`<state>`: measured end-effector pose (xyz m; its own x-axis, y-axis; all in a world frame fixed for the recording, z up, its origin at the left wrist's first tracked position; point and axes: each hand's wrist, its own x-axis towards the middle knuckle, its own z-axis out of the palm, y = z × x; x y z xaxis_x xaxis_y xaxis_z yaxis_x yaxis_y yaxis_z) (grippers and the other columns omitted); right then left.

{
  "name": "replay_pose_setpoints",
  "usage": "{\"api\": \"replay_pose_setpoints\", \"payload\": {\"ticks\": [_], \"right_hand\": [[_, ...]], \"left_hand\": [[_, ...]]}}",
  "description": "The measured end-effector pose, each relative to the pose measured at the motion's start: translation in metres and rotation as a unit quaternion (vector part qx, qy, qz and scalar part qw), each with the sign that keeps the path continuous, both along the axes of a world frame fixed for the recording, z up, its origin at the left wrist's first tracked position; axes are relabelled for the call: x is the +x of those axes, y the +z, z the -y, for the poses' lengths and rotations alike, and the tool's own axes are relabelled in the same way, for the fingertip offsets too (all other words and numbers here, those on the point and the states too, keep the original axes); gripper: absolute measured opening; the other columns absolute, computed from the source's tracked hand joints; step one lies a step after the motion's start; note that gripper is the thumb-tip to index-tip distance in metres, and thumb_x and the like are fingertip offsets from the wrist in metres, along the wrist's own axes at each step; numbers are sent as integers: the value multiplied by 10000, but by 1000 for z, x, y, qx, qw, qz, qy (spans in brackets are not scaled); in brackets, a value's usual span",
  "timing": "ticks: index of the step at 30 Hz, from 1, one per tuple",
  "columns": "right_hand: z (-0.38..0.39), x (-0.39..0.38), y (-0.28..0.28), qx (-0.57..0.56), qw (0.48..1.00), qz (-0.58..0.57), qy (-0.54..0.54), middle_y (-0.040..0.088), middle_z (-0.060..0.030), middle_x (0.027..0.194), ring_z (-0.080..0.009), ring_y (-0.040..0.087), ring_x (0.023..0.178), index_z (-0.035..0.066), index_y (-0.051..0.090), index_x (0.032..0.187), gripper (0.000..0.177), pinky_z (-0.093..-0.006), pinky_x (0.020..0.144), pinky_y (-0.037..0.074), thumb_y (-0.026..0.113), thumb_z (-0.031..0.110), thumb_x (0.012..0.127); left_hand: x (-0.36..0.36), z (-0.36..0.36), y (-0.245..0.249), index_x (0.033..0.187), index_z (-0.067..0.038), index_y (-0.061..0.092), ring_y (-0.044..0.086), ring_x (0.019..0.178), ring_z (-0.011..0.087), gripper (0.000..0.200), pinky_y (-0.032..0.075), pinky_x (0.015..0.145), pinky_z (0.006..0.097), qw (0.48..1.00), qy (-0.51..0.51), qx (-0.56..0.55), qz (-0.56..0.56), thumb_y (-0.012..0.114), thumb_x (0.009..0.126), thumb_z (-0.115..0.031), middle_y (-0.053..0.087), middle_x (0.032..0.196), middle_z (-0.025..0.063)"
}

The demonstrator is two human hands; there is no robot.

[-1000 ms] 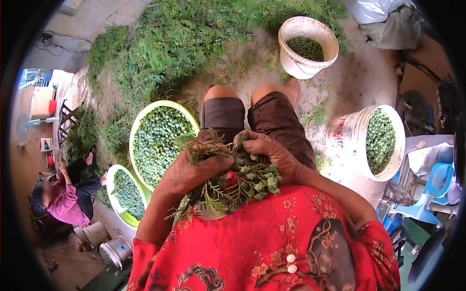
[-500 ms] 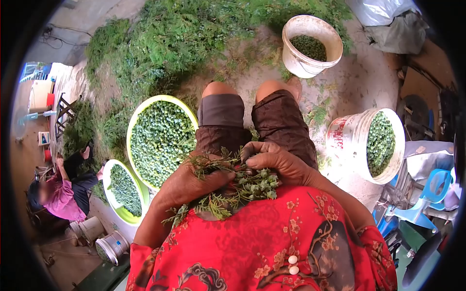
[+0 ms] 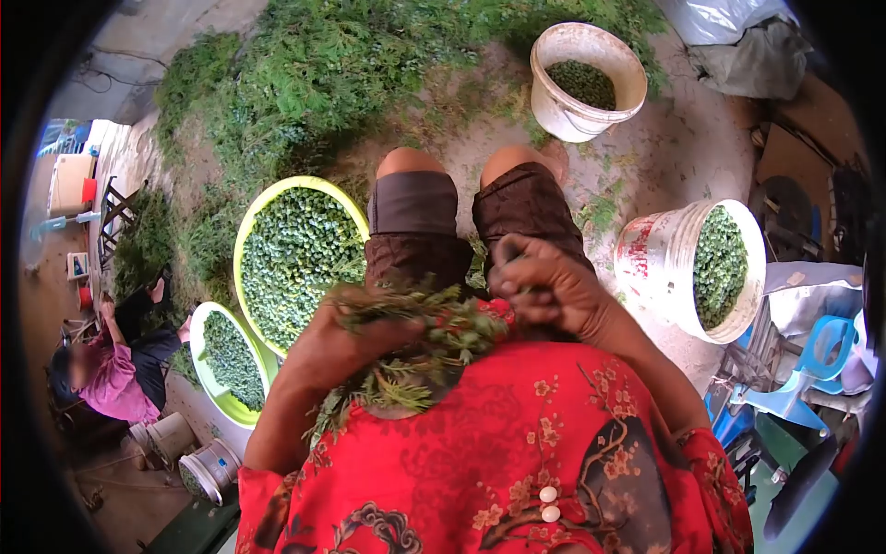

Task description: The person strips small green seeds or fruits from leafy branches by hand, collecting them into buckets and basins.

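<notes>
**Left hand (image 3: pixel 355 334) clamps a green sprig (image 3: pixel 450 338)**

The sprig, bushy with flat, scaly fronds, yellower at the lower tips and blurred at its right end, is over the lap, before the red shirt (image 3: pixel 443 452). The right hand (image 3: pixel 554 291) curls just beside it; whether its fingers hold anything, I cannot tell. Red lettering marks a white bucket (image 3: pixel 681 277), unreadable.

The green leafy sprig (image 3: pixel 397 369) in the middle looks rough and feathery. The red flowered cloth shirt (image 3: pixel 461 452) looks smooth, and its round white buttons (image 3: pixel 549 494) are shiny. The dark brown cloth trousers (image 3: pixel 528 205) look dull and wrinkly. The big round yellow-green plastic tub (image 3: pixel 300 180) on the left looks smooth. The nearer white plastic bucket (image 3: pixel 660 263) on the right looks ridged. Far right, the silvery sheet (image 3: pixel 724 17) is shiny and crinkly.
</notes>
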<state>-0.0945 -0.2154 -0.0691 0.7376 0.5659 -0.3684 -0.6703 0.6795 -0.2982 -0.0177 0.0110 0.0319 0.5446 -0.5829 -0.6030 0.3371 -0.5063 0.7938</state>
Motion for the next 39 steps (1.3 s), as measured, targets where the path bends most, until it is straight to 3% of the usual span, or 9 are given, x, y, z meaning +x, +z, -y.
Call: {"api": "replay_pose_setpoints", "payload": {"ticks": [6,8,10,14,18,22,25,30,39], "right_hand": [[-19,13,13,-59,998,-13,-5,543,-32,748,-42,422,433,64,469,920,155,-172,300,301,578,165,875],[-26,11,10,-72,997,35,23,550,-8,766,-22,441,499,63,492,913,213,-170,368,345,587,251,878],[-35,9,-1,-88,988,120,52,613,-32,940,-59,568,768,52,529,1067,300,-207,678,482,600,263,865],[-38,17,32,-149,966,197,79,603,4,920,-44,518,867,30,545,1090,401,-211,820,406,612,346,853],[-38,16,21,-120,983,139,13,597,6,861,-48,538,746,38,567,1002,274,-208,659,456,596,272,862],[-16,12,-9,200,979,-1,27,585,-70,816,-134,578,680,15,518,986,183,-248,679,499,452,100,838],[-18,10,-3,179,984,-22,-12,590,-87,827,-124,562,624,17,510,984,178,-218,556,478,447,112,848],[-32,15,6,-88,992,19,-84,595,-62,827,-56,441,457,37,514,985,150,-185,327,315,489,142,882],[-12,15,40,-172,976,127,-27,594,-11,816,-17,474,571,37,564,1001,196,-153,456,375,620,148,850]], "left_hand": [[0,5,6,895,5,648,583,686,109,185,474,643,267,996,55,43,-48,682,752,-109,652,800,43],[0,4,2,898,6,644,578,682,107,187,470,631,267,997,64,26,-44,683,759,-113,647,791,43],[0,2,0,859,9,642,541,642,76,161,454,585,265,999,14,32,20,606,833,-146,626,721,18],[-5,8,0,856,9,635,534,644,77,175,450,583,264,994,-19,6,111,597,843,-161,617,714,17],[-2,10,1,862,7,632,522,656,73,190,443,583,264,997,27,31,64,596,848,-179,609,724,16],[2,3,-1,858,5,632,524,671,72,191,442,594,262,997,22,33,71,608,840,-184,614,743,19],[4,9,6,865,5,634,541,685,80,190,450,616,261,998,38,54,25,624,824,-180,628,768,30],[4,12,-1,906,3,632,566,704,92,204,464,656,257,999,36,-28,0,643,801,-171,643,802,33],[8,22,4,951,30,625,610,722,144,244,498,672,278,993,84,34,-69,671,752,-103,652,865,88]]}}
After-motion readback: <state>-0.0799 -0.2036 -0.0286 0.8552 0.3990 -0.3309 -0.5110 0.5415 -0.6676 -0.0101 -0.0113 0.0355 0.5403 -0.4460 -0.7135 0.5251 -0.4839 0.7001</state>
